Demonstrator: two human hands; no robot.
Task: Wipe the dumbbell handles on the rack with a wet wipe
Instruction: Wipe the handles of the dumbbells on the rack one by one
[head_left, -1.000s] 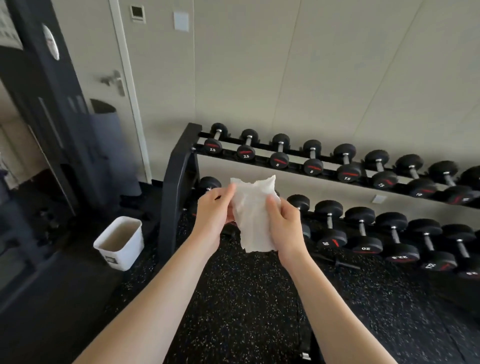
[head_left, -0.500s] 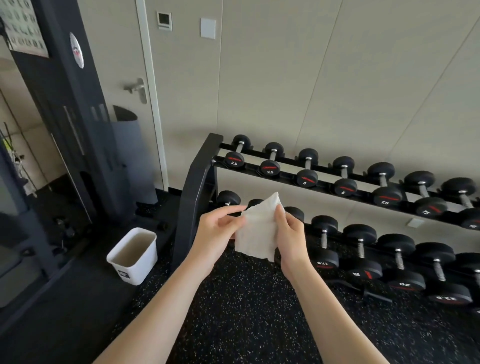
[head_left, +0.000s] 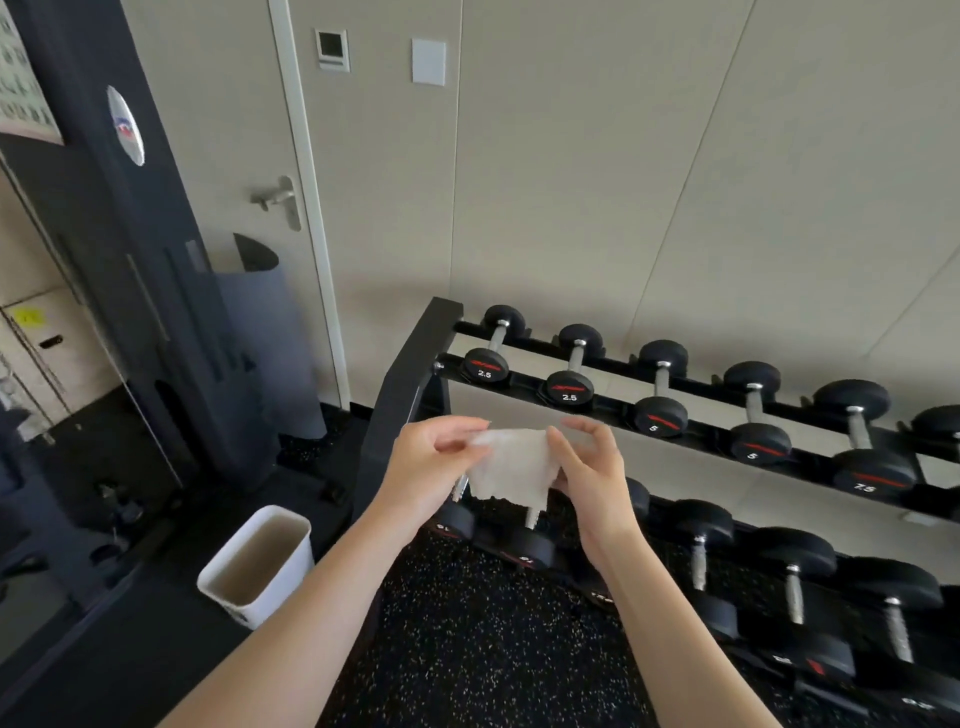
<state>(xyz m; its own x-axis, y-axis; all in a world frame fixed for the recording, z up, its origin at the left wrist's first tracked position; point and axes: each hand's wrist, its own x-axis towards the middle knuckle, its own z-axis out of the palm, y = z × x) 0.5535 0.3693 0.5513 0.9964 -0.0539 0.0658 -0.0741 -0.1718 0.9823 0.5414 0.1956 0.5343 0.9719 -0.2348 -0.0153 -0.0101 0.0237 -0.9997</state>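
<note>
A white wet wipe (head_left: 511, 470) hangs between my two hands in front of the black dumbbell rack (head_left: 410, 374). My left hand (head_left: 426, 467) pinches its left top corner and my right hand (head_left: 589, 467) pinches its right edge. The rack's upper tier holds black dumbbells with metal handles, the leftmost marked 2.5 (head_left: 493, 345), then another 2.5 (head_left: 574, 371) and a pair marked 5. On the lower tier, heavier dumbbells (head_left: 698, 545) run off to the right; the leftmost ones sit partly hidden behind the wipe and my hands.
A white waste bin (head_left: 260, 564) stands on the floor left of the rack. Behind it are a dark machine frame (head_left: 130, 249), a rolled grey mat (head_left: 265, 338) and a door (head_left: 234, 156). Black speckled rubber flooring (head_left: 483, 649) lies under my arms.
The view has come closer to the rack and tilted up. Both hands have turned the wipe from hanging long to spread wider and shorter between them.
</note>
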